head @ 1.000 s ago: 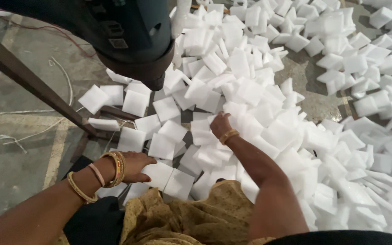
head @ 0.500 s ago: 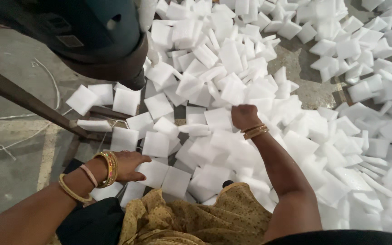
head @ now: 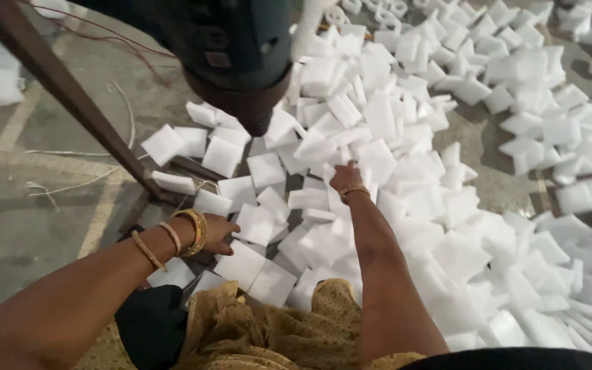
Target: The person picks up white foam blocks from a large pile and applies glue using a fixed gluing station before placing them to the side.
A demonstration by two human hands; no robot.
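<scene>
- Fingers of the left hand (head: 215,231) lie spread and flat, palm down, on a white foam square (head: 255,223) at the near edge of the heap; they press on it and pinch nothing. Gold and pale bangles (head: 185,233) sit on that wrist.
- Just left of these fingers a dark slanting metal bar (head: 70,96) meets the concrete floor (head: 29,226), with one foam square lying beside its foot. The steadying hand does best to keep off that bar.
- Above and between the two hands hangs a dark rounded machine head (head: 234,55).
- Fingers of the right hand (head: 345,177) reach forward into the heap of white foam squares (head: 405,130), tips curled down onto a piece (head: 375,159). Whether they have closed on it I cannot tell, since the back of the hand hides them.
- My judgement: the pieces are light and overlap loosely, so a soft pinch on one free edge should lift a single square without dragging its neighbours.
- Right of those fingers the heap spreads wide over the floor.
</scene>
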